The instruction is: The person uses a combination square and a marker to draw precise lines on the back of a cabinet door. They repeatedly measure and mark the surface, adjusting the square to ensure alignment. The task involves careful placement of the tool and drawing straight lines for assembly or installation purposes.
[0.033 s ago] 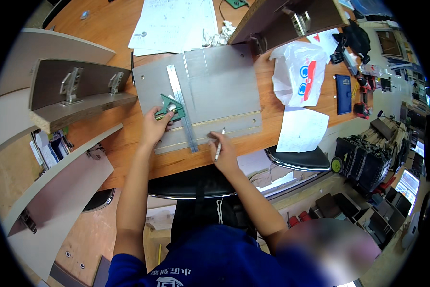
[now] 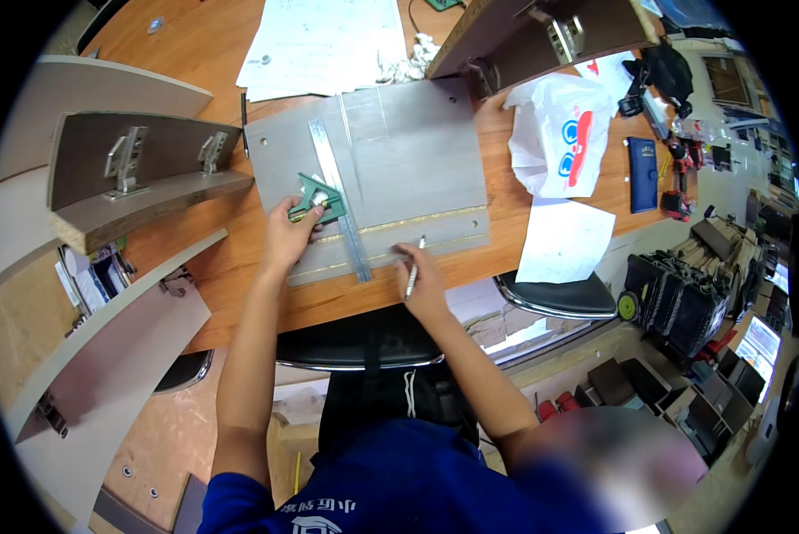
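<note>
My left hand [image 2: 291, 233] grips the green head of a combination square [image 2: 321, 198], its fingers closed around it. The square's steel rule [image 2: 339, 191] lies slantwise across a grey-brown board [image 2: 413, 169] and reaches past its front part. My right hand [image 2: 428, 283] holds a slim light-coloured pen [image 2: 415, 267] just off the board's front edge, right of the rule's near end. The pen stands tilted, and I cannot tell which end is the tip. Two strips of bare chipboard edge run along the board's near part, and small round holes show near its corners.
Panels with metal hinges [image 2: 131, 165] stand at the left, and another hinged panel [image 2: 542, 40] at the far right. Drawing sheets [image 2: 324, 44] lie behind the board. On the right are a white plastic bag [image 2: 560, 133], a paper [image 2: 564, 240] and a blue notebook [image 2: 642, 173].
My right hand has shifted slightly right with the pen, a little farther from the rule. My left hand and the combination square have stayed in place.
</note>
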Tool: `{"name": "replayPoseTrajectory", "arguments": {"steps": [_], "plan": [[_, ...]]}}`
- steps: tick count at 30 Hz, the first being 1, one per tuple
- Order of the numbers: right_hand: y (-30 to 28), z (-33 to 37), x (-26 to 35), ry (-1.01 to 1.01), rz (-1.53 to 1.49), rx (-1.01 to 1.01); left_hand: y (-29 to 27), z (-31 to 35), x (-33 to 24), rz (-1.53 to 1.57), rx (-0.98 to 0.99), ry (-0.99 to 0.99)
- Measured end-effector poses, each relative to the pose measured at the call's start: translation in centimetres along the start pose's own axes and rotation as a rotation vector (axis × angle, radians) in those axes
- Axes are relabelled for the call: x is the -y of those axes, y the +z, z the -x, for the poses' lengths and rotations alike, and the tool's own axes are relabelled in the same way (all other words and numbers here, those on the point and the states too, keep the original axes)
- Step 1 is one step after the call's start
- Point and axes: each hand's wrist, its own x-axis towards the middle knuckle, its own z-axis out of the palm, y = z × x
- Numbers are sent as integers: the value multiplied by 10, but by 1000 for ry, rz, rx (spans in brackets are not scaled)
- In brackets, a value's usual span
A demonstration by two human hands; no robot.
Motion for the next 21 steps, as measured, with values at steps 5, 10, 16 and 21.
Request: {"name": "replayPoseTrajectory", "arguments": {"steps": [5,10,16,21], "plan": [[-26,-25,-14,-289,147,-4,17,-1,7,4,-55,18],[-26,-47,-17,-464,298,174,20,-10,9,13,-23,66],[-16,-40,-35,-582,277,384,25,-5,6,44,-27,63],[-13,-41,-30,-624,304,383,28,-5,3,41,-41,93]]}}
